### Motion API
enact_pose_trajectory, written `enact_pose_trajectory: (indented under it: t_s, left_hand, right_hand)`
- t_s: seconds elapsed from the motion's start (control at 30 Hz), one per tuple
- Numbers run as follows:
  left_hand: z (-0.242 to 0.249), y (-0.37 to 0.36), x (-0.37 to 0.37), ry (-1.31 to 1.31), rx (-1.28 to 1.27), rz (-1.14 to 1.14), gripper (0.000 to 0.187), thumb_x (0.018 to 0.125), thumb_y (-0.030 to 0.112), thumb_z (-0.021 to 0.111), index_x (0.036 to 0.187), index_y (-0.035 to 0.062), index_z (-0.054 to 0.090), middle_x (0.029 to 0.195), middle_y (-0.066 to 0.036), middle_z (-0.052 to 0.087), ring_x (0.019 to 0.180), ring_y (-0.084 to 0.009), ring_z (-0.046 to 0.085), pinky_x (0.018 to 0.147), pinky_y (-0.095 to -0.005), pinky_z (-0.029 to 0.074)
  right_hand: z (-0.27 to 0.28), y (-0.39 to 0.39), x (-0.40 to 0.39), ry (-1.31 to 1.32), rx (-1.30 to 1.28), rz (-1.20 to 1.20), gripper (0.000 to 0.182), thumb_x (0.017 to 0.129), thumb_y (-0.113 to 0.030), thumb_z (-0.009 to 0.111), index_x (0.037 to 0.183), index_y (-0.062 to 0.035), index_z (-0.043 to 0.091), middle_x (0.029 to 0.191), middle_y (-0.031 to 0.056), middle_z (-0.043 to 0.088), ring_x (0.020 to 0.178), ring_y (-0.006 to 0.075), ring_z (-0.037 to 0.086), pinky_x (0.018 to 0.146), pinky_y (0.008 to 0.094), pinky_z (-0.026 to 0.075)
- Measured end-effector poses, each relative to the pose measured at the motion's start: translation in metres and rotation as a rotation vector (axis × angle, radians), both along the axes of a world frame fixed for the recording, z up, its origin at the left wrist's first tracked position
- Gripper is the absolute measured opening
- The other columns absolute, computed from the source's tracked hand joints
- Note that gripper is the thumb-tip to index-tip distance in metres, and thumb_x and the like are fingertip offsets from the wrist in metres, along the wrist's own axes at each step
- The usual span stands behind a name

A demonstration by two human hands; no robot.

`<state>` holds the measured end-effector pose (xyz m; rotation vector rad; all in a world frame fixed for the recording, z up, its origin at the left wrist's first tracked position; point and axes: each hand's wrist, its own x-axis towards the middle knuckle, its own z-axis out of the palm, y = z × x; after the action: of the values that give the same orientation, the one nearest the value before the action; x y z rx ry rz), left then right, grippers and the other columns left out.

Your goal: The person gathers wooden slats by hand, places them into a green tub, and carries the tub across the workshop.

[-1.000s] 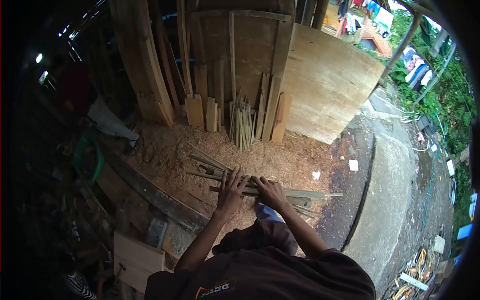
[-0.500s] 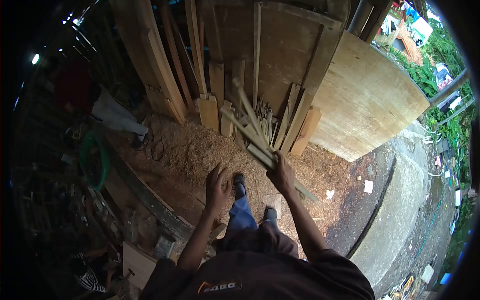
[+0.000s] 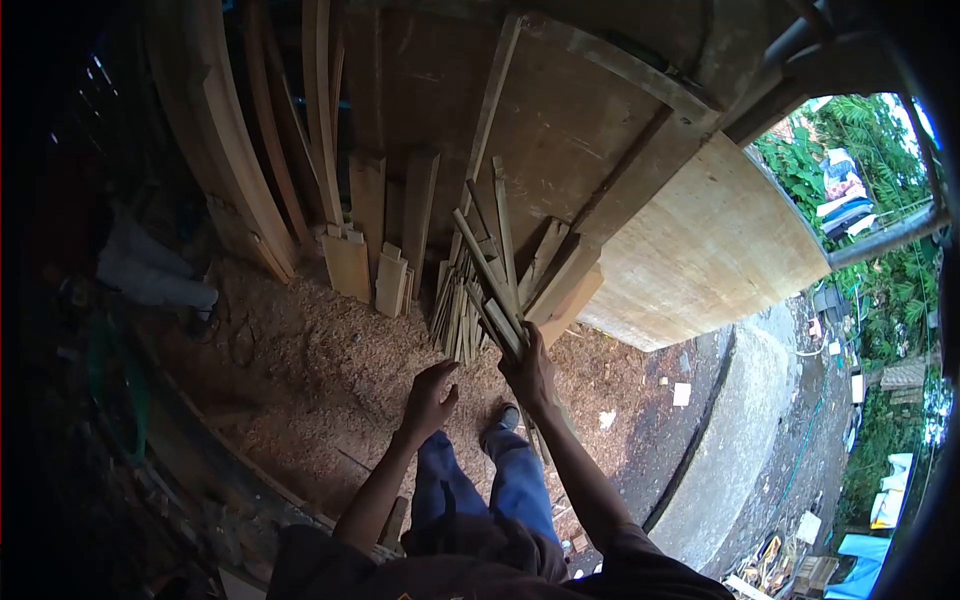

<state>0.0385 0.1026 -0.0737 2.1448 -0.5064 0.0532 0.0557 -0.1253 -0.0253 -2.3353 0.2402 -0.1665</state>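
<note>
My right hand (image 3: 530,378) is closed around a few thin wooden strips (image 3: 478,248), whose far ends slant up toward the panel wall. Their upper part overlaps a bundle of similar thin wooden sticks (image 3: 456,318) leaning there. The lower ends show below my wrist, partly hidden by the forearm. To the left, my left hand (image 3: 430,402) hangs free over the shavings, fingers slightly bent and apart, with nothing in it.
Boards and planks (image 3: 345,265) lean along the wooden panel wall (image 3: 560,110). A large plywood sheet (image 3: 710,250) stands at the right. Wood shavings (image 3: 300,340) cover the ground, and a concrete strip (image 3: 715,440) runs along the right. Another person's leg (image 3: 160,275) shows at left.
I have stepped closer to the wall, and the view has shifted with me. The strips in my right hand now reach over the leaning stick bundle. My left hand remains free.
</note>
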Motion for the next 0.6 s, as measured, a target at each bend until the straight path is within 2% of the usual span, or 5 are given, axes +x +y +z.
enact_pose_trajectory:
  t_s: [0.13,0.3,0.4,0.47,0.6]
  left_hand:
    - [-0.072,-0.014,0.021,0.118,0.014,0.039,0.043,0.09,0.01,0.07,0.132,0.0025,0.061,0.13,-0.02,0.065,0.122,-0.0371,0.061,0.105,-0.0448,0.048]
    - [-0.23,-0.026,0.034,0.317,0.014,0.028,0.043,0.092,0.011,0.069,0.134,0.0035,0.06,0.132,-0.019,0.064,0.124,-0.0366,0.06,0.106,-0.0445,0.047]
    - [-0.343,-0.029,0.063,0.274,0.079,-0.117,0.043,0.094,0.012,0.068,0.135,0.0038,0.059,0.133,-0.018,0.063,0.125,-0.0366,0.059,0.107,-0.0447,0.046]
    - [-0.412,-0.036,0.069,0.247,0.086,-0.175,0.043,0.095,0.012,0.068,0.136,0.0038,0.059,0.133,-0.018,0.063,0.126,-0.0365,0.058,0.108,-0.0447,0.045]
    - [-0.51,-0.065,0.114,0.241,0.081,-0.134,0.048,0.099,0.017,0.066,0.143,0.0042,0.053,0.141,-0.019,0.057,0.134,-0.0365,0.052,0.112,-0.0462,0.043]
  right_hand:
    - [-0.085,-0.014,0.045,0.023,0.086,-0.006,0.088,0.074,-0.011,0.08,0.149,-0.0189,0.035,0.133,0.0258,0.058,0.111,0.0497,0.063,0.087,0.0538,0.055]
    - [-0.28,-0.037,0.084,-0.086,0.348,0.033,0.09,0.076,-0.008,0.081,0.151,-0.0103,0.031,0.129,0.029,0.059,0.116,0.049,0.061,0.093,0.0495,0.053]
    - [-0.401,-0.05,0.104,-0.167,0.432,-0.025,0.091,0.076,-0.005,0.081,0.151,-0.0043,0.03,0.131,0.0289,0.057,0.121,0.0448,0.06,0.101,0.0461,0.05]
    - [-0.469,-0.059,0.106,-0.175,0.514,-0.031,0.089,0.08,0.006,0.073,0.153,-0.0022,0.023,0.135,0.0208,0.053,0.119,0.0299,0.058,0.103,0.0418,0.049]
    - [-0.579,-0.06,0.125,-0.318,0.505,-0.073,0.092,0.077,-0.002,0.079,0.153,-0.0002,0.027,0.136,0.0259,0.054,0.126,0.0379,0.057,0.109,0.0428,0.045]
